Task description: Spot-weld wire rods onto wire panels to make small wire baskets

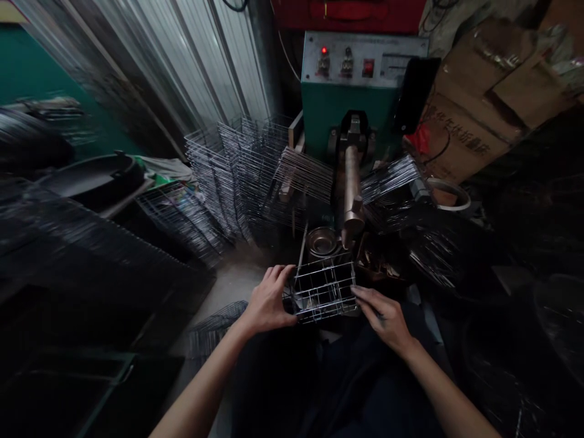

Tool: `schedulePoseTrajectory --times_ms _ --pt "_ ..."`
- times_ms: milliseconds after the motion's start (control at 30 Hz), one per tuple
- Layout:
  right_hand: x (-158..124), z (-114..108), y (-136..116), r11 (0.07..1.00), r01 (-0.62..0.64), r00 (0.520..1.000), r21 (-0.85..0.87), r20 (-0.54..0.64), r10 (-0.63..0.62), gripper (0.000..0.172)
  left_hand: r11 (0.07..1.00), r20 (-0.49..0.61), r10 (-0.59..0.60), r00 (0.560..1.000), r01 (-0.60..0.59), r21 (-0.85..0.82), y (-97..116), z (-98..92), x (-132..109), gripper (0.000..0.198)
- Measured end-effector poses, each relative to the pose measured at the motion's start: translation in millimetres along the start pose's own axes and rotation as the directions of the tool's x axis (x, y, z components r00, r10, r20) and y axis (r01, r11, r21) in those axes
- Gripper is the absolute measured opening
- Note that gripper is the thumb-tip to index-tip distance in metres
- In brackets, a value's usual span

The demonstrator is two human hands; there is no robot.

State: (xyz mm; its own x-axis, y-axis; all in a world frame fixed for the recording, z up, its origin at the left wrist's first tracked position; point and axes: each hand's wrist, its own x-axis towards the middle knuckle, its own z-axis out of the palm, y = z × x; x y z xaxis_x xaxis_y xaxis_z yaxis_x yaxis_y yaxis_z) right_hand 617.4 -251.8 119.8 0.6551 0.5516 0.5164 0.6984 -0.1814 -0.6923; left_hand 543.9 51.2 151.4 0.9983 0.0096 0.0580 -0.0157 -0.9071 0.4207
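Note:
A small wire basket [325, 288] is held between my two hands, above my lap. My left hand [270, 299] grips its left side, with the fingers at the top left corner and the thumb low. On the right side, the fingers of my right hand [383, 311] pinch the wire edge. Just beyond the basket is the metal arm [351, 188] of a green machine [314, 115], its tip pointing down. Behind the basket sits a small round metal dish [322, 241].
Stacked wire grids [219, 176] stand left of the machine. Bundles of wire rods [392, 176] lie to its right, near a white bucket [449, 193] and cardboard boxes [479, 115]. A black pan [91, 176] sits at the left. A phone [415, 94] leans on the machine.

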Motion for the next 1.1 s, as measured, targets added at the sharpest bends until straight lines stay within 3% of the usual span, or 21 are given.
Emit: schedulePoseTrajectory --times_ms 233,833,1100 --pt "-0.8 1.6 4.7 0.998 -0.034 0.998 0.054 -0.045 0.037 0.042 1.0 -0.045 0.021 0.999 -0.021 0.011 -0.8 7.5 -1.2 0.103" --pt "34.9 11.8 3.3 0.994 -0.084 0.987 0.072 -0.133 0.093 0.028 0.993 0.009 0.049 0.999 -0.048 -0.109 -26.5 -1.2 31.3 0.103" --pt "39.0 12.5 2.0 0.986 -0.127 0.979 0.104 -0.145 0.142 0.025 0.991 0.012 0.062 0.998 -0.06 -0.119 -22.6 -3.4 35.8 0.1"
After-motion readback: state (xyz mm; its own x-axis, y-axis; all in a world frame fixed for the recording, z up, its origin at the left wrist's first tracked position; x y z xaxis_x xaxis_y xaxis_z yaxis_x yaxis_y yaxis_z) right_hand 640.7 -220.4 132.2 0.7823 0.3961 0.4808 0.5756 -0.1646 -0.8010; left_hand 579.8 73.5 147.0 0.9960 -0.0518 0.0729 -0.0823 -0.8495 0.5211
